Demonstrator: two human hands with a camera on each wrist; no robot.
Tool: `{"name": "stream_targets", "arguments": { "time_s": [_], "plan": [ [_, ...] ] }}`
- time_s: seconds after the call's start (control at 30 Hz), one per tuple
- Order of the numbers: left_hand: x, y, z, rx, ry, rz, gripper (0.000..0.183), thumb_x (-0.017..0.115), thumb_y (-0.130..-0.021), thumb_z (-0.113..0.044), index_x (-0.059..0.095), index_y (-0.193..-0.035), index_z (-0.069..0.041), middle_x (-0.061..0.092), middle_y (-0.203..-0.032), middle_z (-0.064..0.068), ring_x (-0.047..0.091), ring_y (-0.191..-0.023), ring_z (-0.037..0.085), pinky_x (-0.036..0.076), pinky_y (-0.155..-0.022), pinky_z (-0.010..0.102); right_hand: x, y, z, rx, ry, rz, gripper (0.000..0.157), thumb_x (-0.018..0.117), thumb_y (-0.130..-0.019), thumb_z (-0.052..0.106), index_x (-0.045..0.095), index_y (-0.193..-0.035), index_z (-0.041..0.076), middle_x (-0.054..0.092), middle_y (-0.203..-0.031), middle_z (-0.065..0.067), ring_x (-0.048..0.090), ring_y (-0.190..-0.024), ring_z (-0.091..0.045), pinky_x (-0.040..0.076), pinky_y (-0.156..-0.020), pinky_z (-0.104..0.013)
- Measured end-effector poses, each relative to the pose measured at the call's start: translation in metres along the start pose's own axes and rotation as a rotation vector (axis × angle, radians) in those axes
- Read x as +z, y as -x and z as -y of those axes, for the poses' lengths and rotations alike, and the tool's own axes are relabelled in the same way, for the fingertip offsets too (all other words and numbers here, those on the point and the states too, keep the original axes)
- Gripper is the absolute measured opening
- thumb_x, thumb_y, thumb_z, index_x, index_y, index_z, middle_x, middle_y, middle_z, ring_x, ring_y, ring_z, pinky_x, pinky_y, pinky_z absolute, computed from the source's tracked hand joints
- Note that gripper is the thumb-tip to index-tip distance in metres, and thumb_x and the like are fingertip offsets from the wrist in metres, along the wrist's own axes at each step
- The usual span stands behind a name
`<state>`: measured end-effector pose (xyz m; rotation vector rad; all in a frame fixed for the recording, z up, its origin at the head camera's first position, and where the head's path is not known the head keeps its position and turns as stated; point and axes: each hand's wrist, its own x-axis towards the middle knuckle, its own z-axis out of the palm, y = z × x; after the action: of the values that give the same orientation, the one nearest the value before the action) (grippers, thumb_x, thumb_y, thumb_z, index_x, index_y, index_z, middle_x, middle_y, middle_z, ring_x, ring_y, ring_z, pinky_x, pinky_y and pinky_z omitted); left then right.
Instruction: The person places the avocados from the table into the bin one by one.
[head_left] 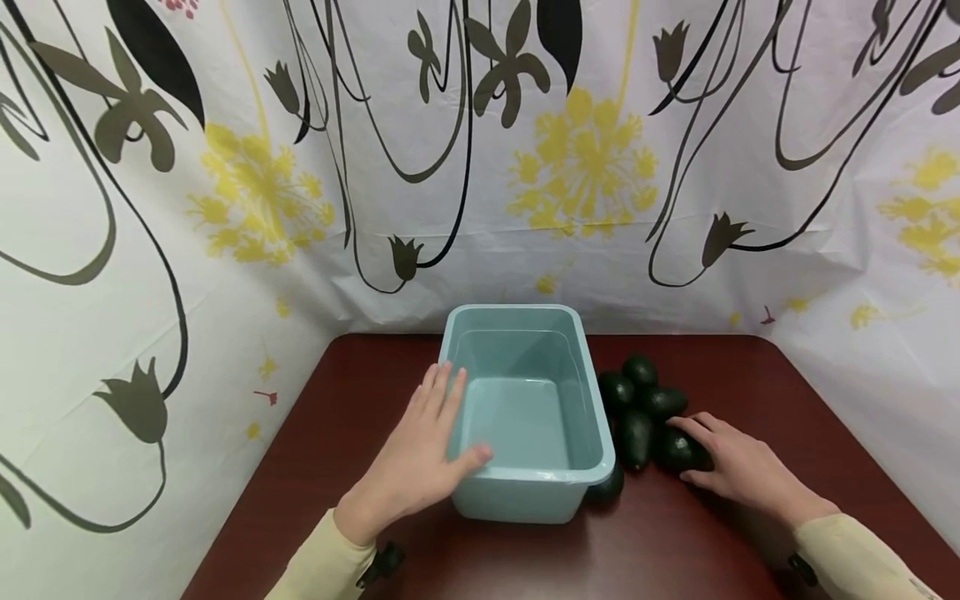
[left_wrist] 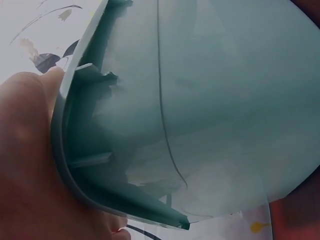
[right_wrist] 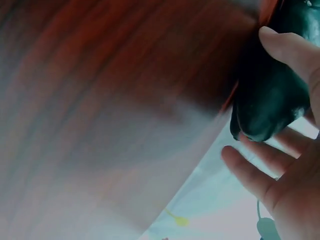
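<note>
A light blue plastic tub [head_left: 517, 492] stands on the dark red table, and its visible inside holds nothing. My left hand [head_left: 420, 450] lies over the tub's near left corner, fingers straight and thumb spread across the rim. From the left wrist, that hand [left_wrist: 30, 165] shows beside the tub's outer wall [left_wrist: 215, 110]. To the right of the tub, my right hand [head_left: 742, 467] grips a dark green avocado [head_left: 678, 450] at the near end of a cluster. In the right wrist view, thumb and fingers are on opposite sides of the avocado [right_wrist: 272, 95].
Several more avocados [head_left: 636, 437] lie close together along the tub's right side. One avocado [head_left: 606, 487] is partly hidden beneath the tub's near right rim. A white patterned curtain [head_left: 480, 208] hangs behind and beside the table [head_left: 300, 467].
</note>
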<state>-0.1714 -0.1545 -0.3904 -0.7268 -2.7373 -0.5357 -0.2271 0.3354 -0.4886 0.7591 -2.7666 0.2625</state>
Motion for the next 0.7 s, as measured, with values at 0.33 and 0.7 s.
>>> {"name": "stream_targets", "arguments": {
  "time_s": [0.33, 0.7],
  "plan": [
    [0.0003, -0.0008, -0.0031, -0.040, 0.017, 0.061, 0.105, 0.038, -0.090, -0.081, 0.004, -0.162, -0.012, -0.004, -0.168, 0.003, -0.003, -0.154, 0.025, 0.019, -0.119, 0.047, 0.0067, 0.0021, -0.0012, -0.041, -0.052, -0.029, 0.079, 0.092, -0.069, 0.023, 0.058, -0.140, 0.018, 0.056, -0.122, 0.002, 0.063, -0.100, -0.017, 0.055, -0.072, -0.038],
    [-0.0028, -0.0011, -0.0046, -0.079, 0.048, 0.106, 0.119, 0.043, -0.081, -0.089, 0.005, -0.162, -0.011, -0.003, -0.168, 0.003, -0.004, -0.154, 0.024, 0.021, -0.119, 0.043, 0.0019, 0.0058, -0.0034, 0.026, -0.085, -0.032, 0.076, 0.093, -0.069, 0.026, 0.059, -0.137, 0.019, 0.060, -0.122, -0.002, 0.060, -0.110, -0.029, 0.053, -0.078, -0.051]
  ]
}}
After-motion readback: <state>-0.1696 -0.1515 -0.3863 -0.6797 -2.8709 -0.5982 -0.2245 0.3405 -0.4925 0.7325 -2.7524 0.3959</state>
